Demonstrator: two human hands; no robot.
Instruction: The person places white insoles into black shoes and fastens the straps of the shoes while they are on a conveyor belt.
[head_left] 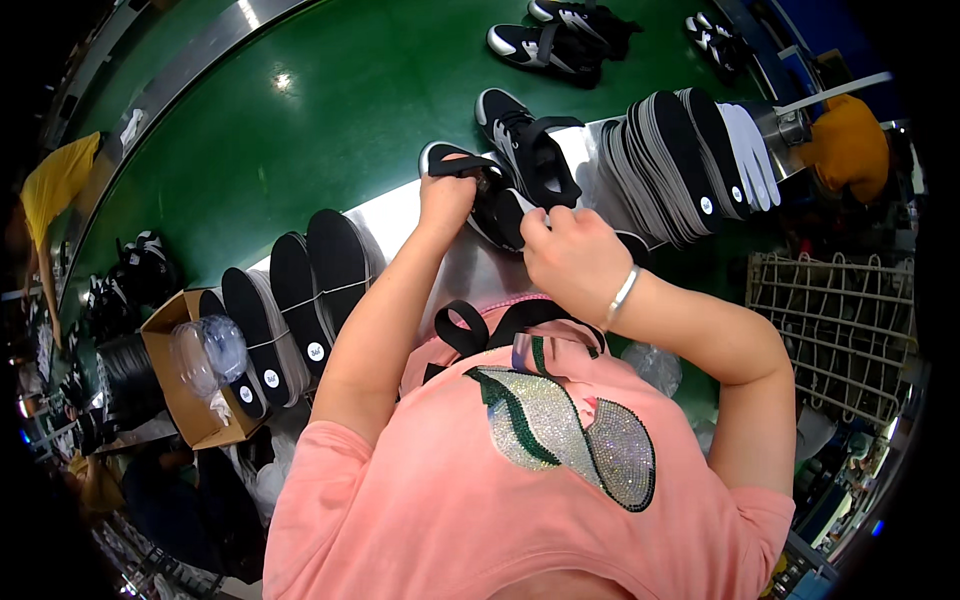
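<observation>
My left hand [447, 205] is closed around the upper of a black and silver sports shoe [490, 208], its fingers at the strap and opening. My right hand [580, 258] is closed at the heel end of that shoe, pinching what looks like a black insole [634, 246]; the hand hides most of it. The matching shoe [525, 145] lies just beyond, toe pointing away, its strap over the opening. Both shoes are on or over a shiny metal plate [400, 208] at the front of the green table.
Stacked insoles [655, 165] stand to the right; tied insole bundles [300, 290] stand to the left. A cardboard box [165, 355] holds clear plastic pieces. More shoes [560, 45] sit farther along the green surface [330, 90]. A wire rack [835, 325] is at right. Other people [60, 190] are nearby.
</observation>
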